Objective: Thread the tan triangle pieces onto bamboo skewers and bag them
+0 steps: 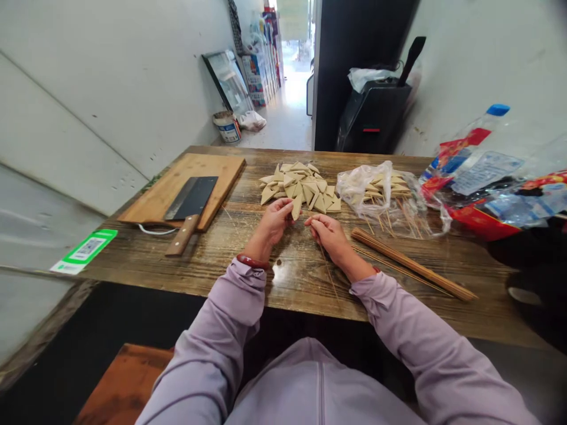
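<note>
My left hand (275, 221) pinches a flat tan tofu triangle (297, 206) at the near edge of a heap of similar pieces. To its right, my right hand (328, 233) is closed on a thin bamboo skewer (328, 268), whose long end slants down toward the table's front edge. A small gap separates the two hands. Behind them lies the loose pile of tofu triangles (305, 183) on the wooden table (248, 260). Right of my right hand rests a bundle of bamboo skewers (416, 265).
A clear plastic bag (354, 183) holds skewered tofu pieces at the back right. On the left, a cleaver (192, 198) lies on a cutting board (155, 186), its handle over the board's edge. Bright plastic packaging (482, 171) crowds the right end.
</note>
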### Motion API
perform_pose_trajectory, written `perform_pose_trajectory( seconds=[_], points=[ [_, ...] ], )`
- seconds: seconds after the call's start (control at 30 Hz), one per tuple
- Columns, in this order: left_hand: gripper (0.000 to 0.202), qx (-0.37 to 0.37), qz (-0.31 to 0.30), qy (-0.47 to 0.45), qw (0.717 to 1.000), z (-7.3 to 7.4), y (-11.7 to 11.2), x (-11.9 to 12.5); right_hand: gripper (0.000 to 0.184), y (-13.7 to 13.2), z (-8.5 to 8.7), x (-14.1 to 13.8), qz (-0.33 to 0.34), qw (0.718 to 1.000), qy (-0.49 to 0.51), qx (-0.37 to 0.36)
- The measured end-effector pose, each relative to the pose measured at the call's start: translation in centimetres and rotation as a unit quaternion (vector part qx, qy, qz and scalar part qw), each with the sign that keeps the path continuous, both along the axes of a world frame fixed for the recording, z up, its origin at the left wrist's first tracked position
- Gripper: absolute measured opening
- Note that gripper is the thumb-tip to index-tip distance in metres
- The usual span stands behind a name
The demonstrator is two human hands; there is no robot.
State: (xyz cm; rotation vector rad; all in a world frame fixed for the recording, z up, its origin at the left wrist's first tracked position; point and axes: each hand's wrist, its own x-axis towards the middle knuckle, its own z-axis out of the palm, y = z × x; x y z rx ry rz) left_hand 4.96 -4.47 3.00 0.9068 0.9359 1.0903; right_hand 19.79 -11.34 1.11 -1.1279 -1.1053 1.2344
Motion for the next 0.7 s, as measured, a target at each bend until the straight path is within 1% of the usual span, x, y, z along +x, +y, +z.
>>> perform_pose_trajectory(
  seconds=[0.13, 0.27, 0.37, 0.47, 0.53, 0.7],
  points=[
    [0.024, -0.001, -0.028, -0.027, 0.999, 0.1, -0.5, -0.3, 0.03, -0.4, 0.2, 0.0, 0.001, 1.0, -0.005, -0.005],
    [0.024, 0.005, -0.031, -0.05, 0.998, 0.4, -0.8, -0.7, 0.034, -0.7, 0.4, 0.1, -0.009, 1.0, 0.001, -0.01],
    [0.023, 0.017, -0.014, -0.066, 0.998, 0.4, -0.9, -0.8, 0.035, -0.9, 0.6, 0.0, -0.01, 1.0, 0.001, -0.01],
    [0.02, 0.043, 0.018, -0.031, 0.998, 0.3, -0.8, -0.8, 0.034, -1.1, 0.8, 0.1, 0.001, 1.0, -0.014, -0.004],
    [0.02, 0.053, 0.028, -0.012, 0.998, 0.3, -0.8, -0.8, 0.034, -1.2, 0.8, 0.1, 0.007, 1.0, -0.025, 0.002],
    [0.018, 0.034, -0.009, -0.053, 0.998, 0.7, -1.1, -0.6, 0.034, -1.3, 0.6, -0.1, 0.022, 0.998, -0.051, 0.021]
  ],
)
